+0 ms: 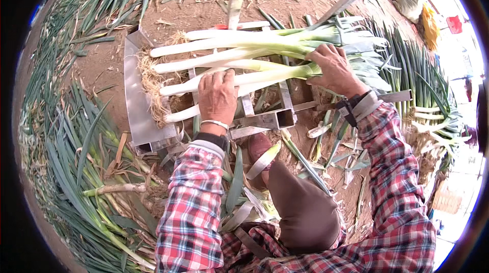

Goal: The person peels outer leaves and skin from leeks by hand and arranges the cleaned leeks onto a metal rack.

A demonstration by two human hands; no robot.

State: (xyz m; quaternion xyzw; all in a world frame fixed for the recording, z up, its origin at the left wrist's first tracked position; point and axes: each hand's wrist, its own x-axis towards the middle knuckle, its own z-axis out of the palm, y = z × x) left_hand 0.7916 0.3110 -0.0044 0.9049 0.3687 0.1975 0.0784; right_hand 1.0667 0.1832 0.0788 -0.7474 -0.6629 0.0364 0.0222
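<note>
Several leeks (219, 60) lie side by side across a metal frame (262, 120), roots to the left and green leaves to the right. Their shaggy roots (151, 82) rest close to the upright metal plate (138, 89) at the frame's left end. My left hand (218, 97) is closed over the white shaft of the nearest leeks, fingers curled across the top. My right hand (336, 69) grips the same leeks where white turns to green; its palm side is hidden. Cut leaf tips (364, 51) fan out beyond it.
Heaps of untrimmed leeks (97, 186) cover the ground at the left. Bundled leeks (417, 84) stand at the right. Metal posts (237, 0) rise at the frame's far side. Leaf scraps (305, 163) litter the soil near my knee (303, 207). A yellow bag (430, 26) sits far right.
</note>
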